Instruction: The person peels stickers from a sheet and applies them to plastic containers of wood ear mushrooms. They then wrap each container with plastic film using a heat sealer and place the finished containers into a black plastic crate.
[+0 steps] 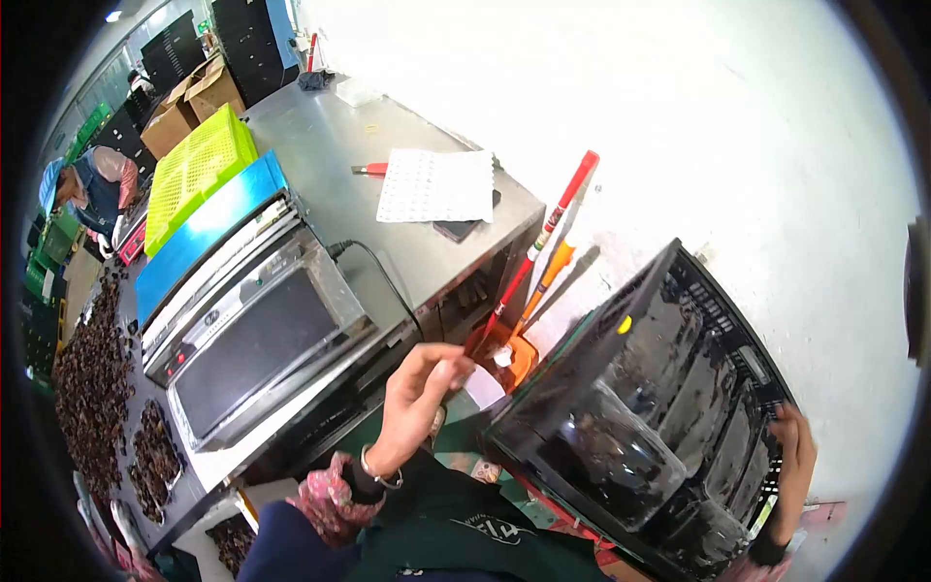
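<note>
My left hand (417, 398) is raised at the middle, thumb and fingertips pinched together; anything between them is too small to make out. Just past its fingertips shows a white slip (485, 386), and I cannot tell whether the fingers touch it. On the right, my right hand (795, 456) has its fingers hooked over the far side rim of a black plastic crate (718, 276). Inside the tilted crate lie several clear plastic packs (621, 456) with dark contents. A yellow round sticker (625, 324) is on the crate's near wall.
A steel table (320, 126) bears a sheet of round stickers (436, 184), a sealing machine (262, 339) and a lime-green basket (199, 175). An orange dustpan (522, 359) and long handles stand beside the crate. A co-worker (92, 189) works by dark heaped pieces (92, 388).
</note>
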{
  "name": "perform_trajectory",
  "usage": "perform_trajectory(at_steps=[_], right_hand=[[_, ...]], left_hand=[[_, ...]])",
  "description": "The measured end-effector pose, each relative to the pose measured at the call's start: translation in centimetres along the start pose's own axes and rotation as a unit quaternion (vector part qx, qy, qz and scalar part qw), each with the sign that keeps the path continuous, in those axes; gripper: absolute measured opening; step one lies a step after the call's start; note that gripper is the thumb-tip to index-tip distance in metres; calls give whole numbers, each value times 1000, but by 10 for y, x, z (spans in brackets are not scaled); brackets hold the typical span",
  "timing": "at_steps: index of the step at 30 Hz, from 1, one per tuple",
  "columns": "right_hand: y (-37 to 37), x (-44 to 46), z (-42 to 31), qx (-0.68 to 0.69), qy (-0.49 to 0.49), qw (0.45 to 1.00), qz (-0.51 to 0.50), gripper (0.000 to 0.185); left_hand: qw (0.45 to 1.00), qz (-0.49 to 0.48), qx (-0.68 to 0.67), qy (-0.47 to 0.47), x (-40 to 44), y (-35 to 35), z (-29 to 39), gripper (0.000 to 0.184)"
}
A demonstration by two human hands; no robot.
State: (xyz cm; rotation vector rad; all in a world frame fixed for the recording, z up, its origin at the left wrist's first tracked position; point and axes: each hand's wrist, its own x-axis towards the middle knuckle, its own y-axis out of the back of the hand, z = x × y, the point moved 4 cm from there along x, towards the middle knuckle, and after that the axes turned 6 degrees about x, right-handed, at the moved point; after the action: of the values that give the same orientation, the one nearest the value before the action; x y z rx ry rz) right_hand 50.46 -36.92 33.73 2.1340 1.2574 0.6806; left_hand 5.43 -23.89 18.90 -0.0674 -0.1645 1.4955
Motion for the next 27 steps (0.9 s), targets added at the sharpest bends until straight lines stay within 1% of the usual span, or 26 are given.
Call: perform_trajectory(at_steps=[3, 4, 5, 6, 7, 8, 9, 10, 11, 12, 14, 15, 18, 19, 20, 21, 23, 24, 25, 26, 27], right_hand=[[-96, 79, -101, 60, 53, 982, -170, 27], [-138, 101, -145, 87, 14, 972, -217, 28], [-181, 131, -167, 105, 48, 957, -268, 31], [-224, 155, -194, 57, 13, 952, -301, 35], [-274, 180, -205, 152, 62, 922, -351, 38], [-325, 212, -204, 147, 34, 916, -373, 39], [-376, 235, -196, 174, 35, 909, -377, 42], [-431, 262, -176, 136, -15, 916, -377, 49], [-478, 273, -154, 99, -54, 931, -348, 53], [-517, 281, -138, 59, -92, 942, -319, 57], [-569, 280, -118, 41, -177, 936, -301, 59], [-581, 278, -116, 86, -165, 942, -278, 45], [-583, 291, -119, 200, -25, 943, -266, 30], [-566, 287, -138, 162, 12, 962, -220, 19], [-541, 278, -163, 122, 107, 967, -198, 18], [-510, 267, -187, 81, 201, 961, -173, 17], [-455, 245, -216, 106, 204, 944, -235, 14], [-422, 226, -235, 79, 182, 942, -269, 12], [-390, 205, -253, 53, 160, 939, -301, 11], [-362, 184, -267, 37, 163, 935, -313, 11], [-335, 163, -277, 21, 164, 931, -324, 10]], left_hand=[[998, 16, 11, 52, 0, 44, -28, 24], [997, 12, 14, 73, 0, 54, -38, 25], [996, -1, -3, 92, 2, 62, -48, 25], [994, -14, -20, 110, 3, 69, -57, 25], [992, -23, -40, 120, 6, 74, -62, 24], [992, -29, -24, 119, 11, 80, -67, 24], [992, -27, -24, 125, 16, 86, -69, 24], [991, -24, -23, 131, 21, 91, -70, 25], [992, -20, 0, 127, 27, 98, -71, 24], [994, -10, 11, 113, 33, 104, -69, 22], [994, 7, 13, 112, 42, 117, -70, 21], [994, 13, 11, 110, 47, 123, -72, 21], [994, 23, 19, 103, 55, 134, -72, 20], [995, 25, 31, 92, 61, 134, -66, 19], [995, 27, 45, 80, 69, 133, -58, 18], [997, 31, 64, 44, 78, 132, -46, 16], [985, 48, 150, -66, 99, 131, -7, 16], [971, 79, 170, -146, 109, 130, 9, 19], [949, 110, 224, -193, 116, 129, 27, 26], [932, 130, 265, -212, 124, 129, 44, 37], [930, 167, 236, -228, 130, 128, 52, 53]])
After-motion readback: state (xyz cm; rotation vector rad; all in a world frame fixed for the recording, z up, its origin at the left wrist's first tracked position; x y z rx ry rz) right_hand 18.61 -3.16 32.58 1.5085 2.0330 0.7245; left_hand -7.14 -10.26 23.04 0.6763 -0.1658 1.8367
